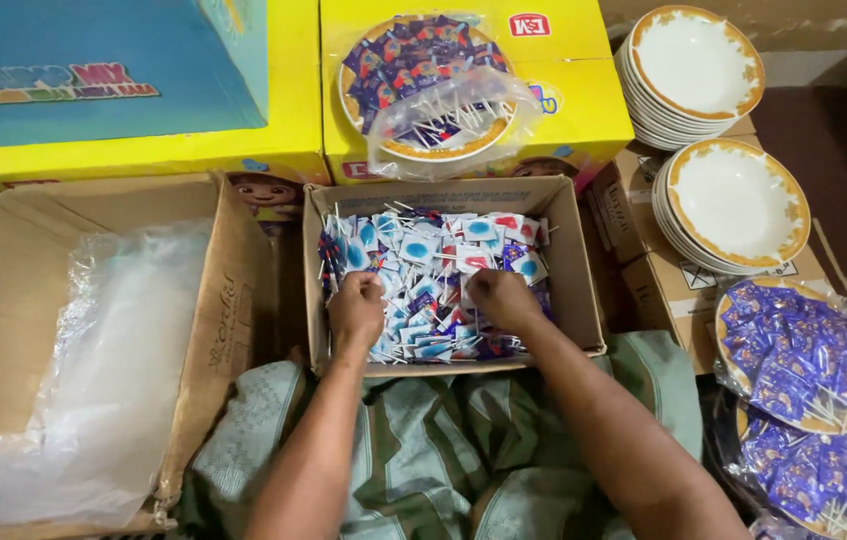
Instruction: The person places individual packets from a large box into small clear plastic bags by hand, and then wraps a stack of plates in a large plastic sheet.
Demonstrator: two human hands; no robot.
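A small cardboard box (575,262) in front of me is full of wrapped lollipops (423,250) in white and blue wrappers with thin white sticks. Both hands are down inside it. My left hand (355,310) rests knuckles-up on the pile at the box's left side, fingers curled into the lollipops. On the right of the pile my right hand (503,298) is also curled among them. What each hand grips is hidden under the fingers.
A larger cardboard box (3,300) with clear plastic lining stands on the left. Behind are yellow cartons (583,110), one carrying a plate of purple lollipops in plastic (423,85). On the right, stacked white gold-rimmed plates (733,200) and bagged plates of purple lollipops (793,360).
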